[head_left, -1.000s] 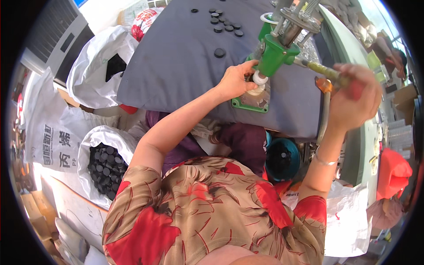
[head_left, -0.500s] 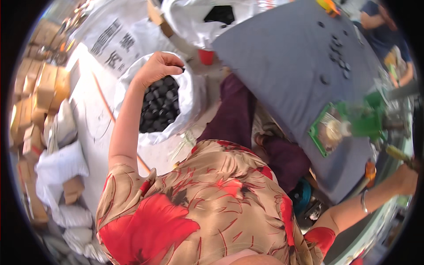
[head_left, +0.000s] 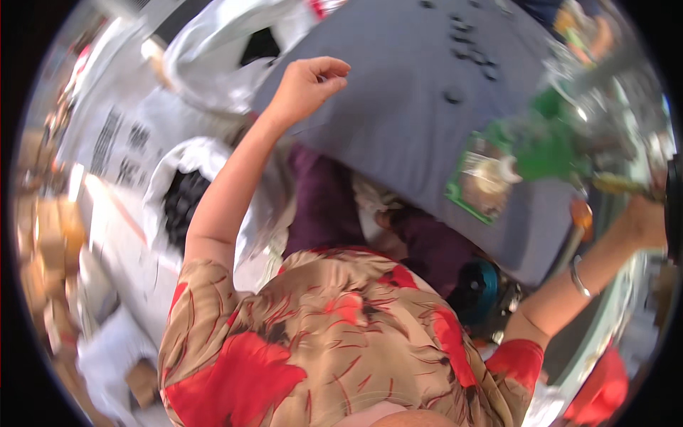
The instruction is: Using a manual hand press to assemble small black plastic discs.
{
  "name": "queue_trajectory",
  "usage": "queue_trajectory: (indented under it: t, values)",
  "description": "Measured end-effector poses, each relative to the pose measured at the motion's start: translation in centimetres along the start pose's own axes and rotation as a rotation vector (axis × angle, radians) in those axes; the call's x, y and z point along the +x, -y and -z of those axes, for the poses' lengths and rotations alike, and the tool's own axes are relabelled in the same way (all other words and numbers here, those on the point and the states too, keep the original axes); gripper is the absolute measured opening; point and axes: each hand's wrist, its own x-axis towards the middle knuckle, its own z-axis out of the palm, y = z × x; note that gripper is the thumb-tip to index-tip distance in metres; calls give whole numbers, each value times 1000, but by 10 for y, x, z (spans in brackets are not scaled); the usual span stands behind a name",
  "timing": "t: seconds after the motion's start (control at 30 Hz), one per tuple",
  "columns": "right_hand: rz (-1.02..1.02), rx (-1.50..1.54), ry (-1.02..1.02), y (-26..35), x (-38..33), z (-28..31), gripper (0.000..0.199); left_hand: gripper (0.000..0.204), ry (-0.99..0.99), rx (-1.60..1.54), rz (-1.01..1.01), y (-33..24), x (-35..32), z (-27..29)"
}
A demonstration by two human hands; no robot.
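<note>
My left hand hovers over the left edge of a grey-covered table, thumb and fingers drawn together in a pinch. Half a second ago a small black round piece showed at these fingertips; now the fingers hide it. Beside my left forearm stands a white sack filled with black round pieces. At the right rim my right hand is next to a blurred green machine; its fingers and anything in them are lost at the dark picture edge. Several black discs lie scattered on the far part of the table.
A green tray with a clear bag and something pale stands before the machine. Another white sack is at the far left. Cardboard boxes are stacked along the left. Another person's hand shows at the far right.
My left hand has moved from above the sack of black pieces to over the table edge. The view has turned, so the surroundings have shifted left. My right hand stays by the machine.
</note>
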Motion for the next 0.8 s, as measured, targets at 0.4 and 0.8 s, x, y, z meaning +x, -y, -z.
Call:
queue_trajectory:
  t: [0.4, 0.8]
  values:
    - [-68, 39, 46, 6, -2, 8, 30, 50, 278, 366, -293, -18, 90, -178]
    - [45, -32, 65, 5, -3, 7, 30, 61, 200, 98, -223, -32, 73, -182]
